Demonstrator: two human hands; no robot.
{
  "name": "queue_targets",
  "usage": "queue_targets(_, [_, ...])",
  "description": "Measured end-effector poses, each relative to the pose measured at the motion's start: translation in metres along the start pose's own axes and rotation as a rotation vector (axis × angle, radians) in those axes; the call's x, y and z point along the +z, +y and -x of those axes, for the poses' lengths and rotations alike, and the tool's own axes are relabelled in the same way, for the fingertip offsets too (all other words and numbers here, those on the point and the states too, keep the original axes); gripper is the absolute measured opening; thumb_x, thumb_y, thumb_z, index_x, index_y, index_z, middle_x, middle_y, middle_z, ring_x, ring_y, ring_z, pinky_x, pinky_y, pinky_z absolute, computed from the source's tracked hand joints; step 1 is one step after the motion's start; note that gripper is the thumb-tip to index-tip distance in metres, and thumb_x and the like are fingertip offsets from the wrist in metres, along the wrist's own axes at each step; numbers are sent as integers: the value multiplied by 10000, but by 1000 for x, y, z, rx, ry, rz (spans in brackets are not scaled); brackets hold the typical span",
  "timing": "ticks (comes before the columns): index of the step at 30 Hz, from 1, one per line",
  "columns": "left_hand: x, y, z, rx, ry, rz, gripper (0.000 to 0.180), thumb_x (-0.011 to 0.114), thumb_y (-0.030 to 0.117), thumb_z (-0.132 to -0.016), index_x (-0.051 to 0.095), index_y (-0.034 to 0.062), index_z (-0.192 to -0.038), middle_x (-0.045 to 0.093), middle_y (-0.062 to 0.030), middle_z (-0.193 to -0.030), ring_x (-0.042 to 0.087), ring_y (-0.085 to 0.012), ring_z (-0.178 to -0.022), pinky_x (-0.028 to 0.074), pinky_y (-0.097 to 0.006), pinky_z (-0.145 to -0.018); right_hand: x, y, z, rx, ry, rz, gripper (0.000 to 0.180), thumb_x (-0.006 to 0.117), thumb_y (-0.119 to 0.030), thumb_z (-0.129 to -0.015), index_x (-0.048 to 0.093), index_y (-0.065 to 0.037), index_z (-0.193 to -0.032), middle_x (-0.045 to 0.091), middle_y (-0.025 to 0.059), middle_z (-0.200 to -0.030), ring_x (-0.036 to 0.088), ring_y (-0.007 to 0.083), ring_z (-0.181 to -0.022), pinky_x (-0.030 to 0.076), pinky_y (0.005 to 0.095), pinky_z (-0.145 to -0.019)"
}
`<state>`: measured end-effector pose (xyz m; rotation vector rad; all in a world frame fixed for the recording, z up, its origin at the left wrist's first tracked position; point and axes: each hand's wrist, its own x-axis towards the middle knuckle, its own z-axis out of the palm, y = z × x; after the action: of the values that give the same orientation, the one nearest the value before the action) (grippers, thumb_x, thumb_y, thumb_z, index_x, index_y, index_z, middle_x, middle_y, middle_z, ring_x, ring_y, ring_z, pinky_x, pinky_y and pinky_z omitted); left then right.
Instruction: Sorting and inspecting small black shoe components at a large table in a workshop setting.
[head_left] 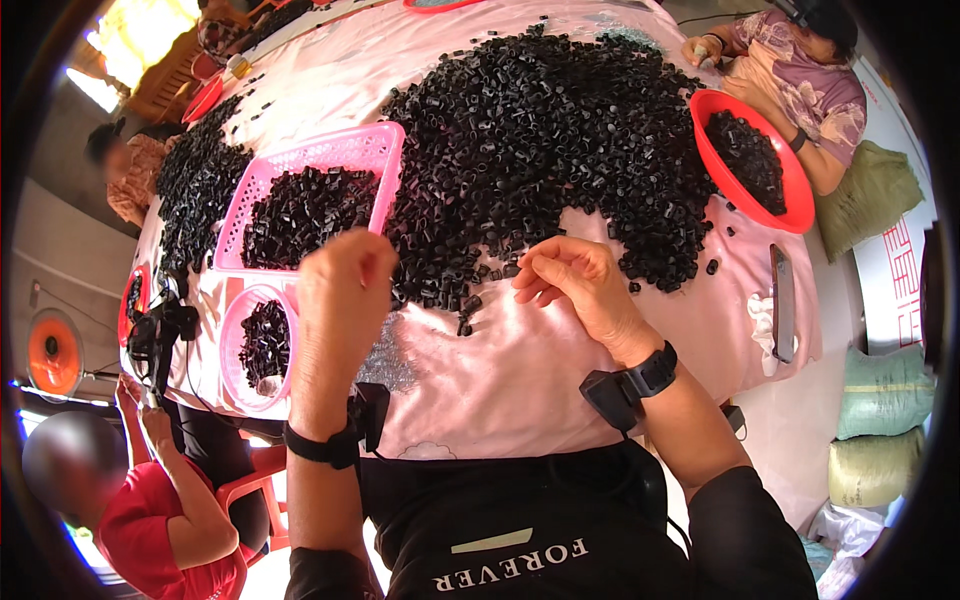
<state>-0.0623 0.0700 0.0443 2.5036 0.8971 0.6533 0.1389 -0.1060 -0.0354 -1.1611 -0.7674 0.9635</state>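
Note:
My left hand (345,272) is closed, raised over the near right corner of a pink perforated basket (388,180). Its fingertips point away from me, so whatever they hold is hidden. My right hand (580,283) hovers by the near edge of a large heap of small black plastic parts (540,140). Its fingers are loosely curled and slightly apart, the tips beside a few loose parts; I see nothing held in them. Black parts (310,215) also fill much of the pink basket.
A round pink basket (232,350) with black parts stands at the near left. A red bowl (790,213) of parts is at the right, near a phone-like dark slab (780,300). Other people sit around the pink-covered table (500,400). Sacks (880,390) are stacked at the right.

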Motion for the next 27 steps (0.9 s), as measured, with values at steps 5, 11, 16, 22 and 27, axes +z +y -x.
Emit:
queue_targets(5, [28, -4, 25, 68, -167, -122, 135, 693, 15, -812, 728, -10, -940, 707, -196, -855, 699, -337, -776, 545, -399, -699, 0, 2, -1, -9, -13, 58, 228, 634, -228, -1022, 705, -12, -1029, 741, 90, -907, 737, 162, -818, 581, 267, -697])
queue_targets(11, [49, 4, 33, 84, -195, -130, 232, 713, -38, -771, 686, -25, -1001, 662, -193, -905, 680, -392, -862, 544, -447, -766, 1, 4, -2, -5, -11, 69, 211, 638, -209, -1019, 701, -9, -1028, 740, 91, -915, 737, 162, -817, 584, 268, -704])
queue_targets(16, [58, 6, 29, 114, -202, 0, 229, 703, -43, -781, 682, -25, -1008, 649, -189, -899, 671, -400, -820, 540, -451, -751, 1, 4, -2, -20, -14, 72, 208, 638, -198, -1019, 696, 1, -1023, 739, 91, -914, 736, 158, -814, 583, 263, -704])
queue_targets(22, [62, 10, 12, 132, -106, 12, 227, 676, -48, -793, 691, -9, -1016, 646, -177, -910, 664, -402, -829, 537, -447, -744, 1, 5, -2, -10, -15, 45, 202, 635, -191, -1019, 690, 4, -1032, 738, 80, -912, 729, 139, -816, 575, 250, -703])
queue_targets(27, [66, 13, 10, 154, -159, -120, 195, 655, -32, -812, 689, 5, -1000, 642, -168, -924, 659, -403, -872, 530, -458, -754, 3, 3, -2, 0, -7, 57, 193, 634, -183, -1019, 690, 2, -1033, 737, 74, -909, 725, 130, -818, 571, 244, -701])
